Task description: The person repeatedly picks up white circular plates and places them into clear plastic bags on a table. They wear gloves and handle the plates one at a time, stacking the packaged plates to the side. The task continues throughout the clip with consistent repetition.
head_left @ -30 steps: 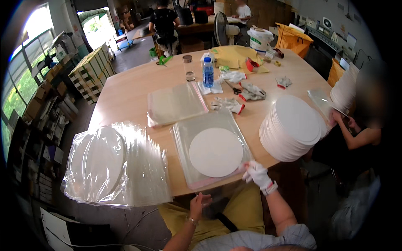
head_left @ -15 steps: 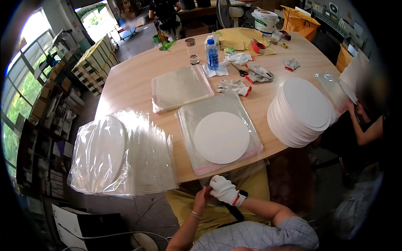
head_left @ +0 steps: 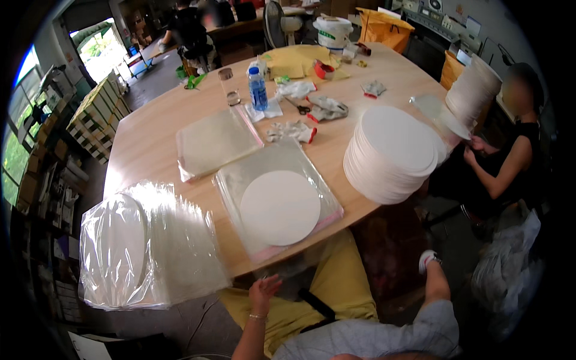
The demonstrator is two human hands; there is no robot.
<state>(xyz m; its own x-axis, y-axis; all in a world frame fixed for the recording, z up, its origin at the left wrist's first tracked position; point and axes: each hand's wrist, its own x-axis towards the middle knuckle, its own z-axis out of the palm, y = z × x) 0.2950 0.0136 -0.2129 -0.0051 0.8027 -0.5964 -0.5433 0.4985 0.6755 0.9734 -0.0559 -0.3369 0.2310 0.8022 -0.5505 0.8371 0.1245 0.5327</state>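
My bare left hand [head_left: 264, 293] is by the table's front edge, its fingers loosely stretched out and nothing in them. My right hand [head_left: 427, 260] wears a white glove and hangs out to the right, past my knee; its fingers cannot be made out. In front of me a round white disc [head_left: 279, 207] lies flat on a pile of clear plastic bags [head_left: 231, 195] with a pink edge strip. Further right stands a tall stack of similar white discs [head_left: 399, 141]. To the left, bagged white discs [head_left: 114, 240] lie in shiny clear film at the table's edge.
More clear bags [head_left: 216, 141] lie mid-table. Beyond them are a blue bottle [head_left: 257, 90], a clear jar [head_left: 230, 90], scissors [head_left: 301, 108], work gloves [head_left: 327, 109], red tape [head_left: 324, 69] and a white bucket [head_left: 333, 33]. A co-worker [head_left: 510, 150] sits at the right by another disc stack [head_left: 473, 90].
My hands, together at my lap before, have parted. The gloved right hand has swung far right; the left has come forward slightly with its fingers spread. The view has shifted to the right.
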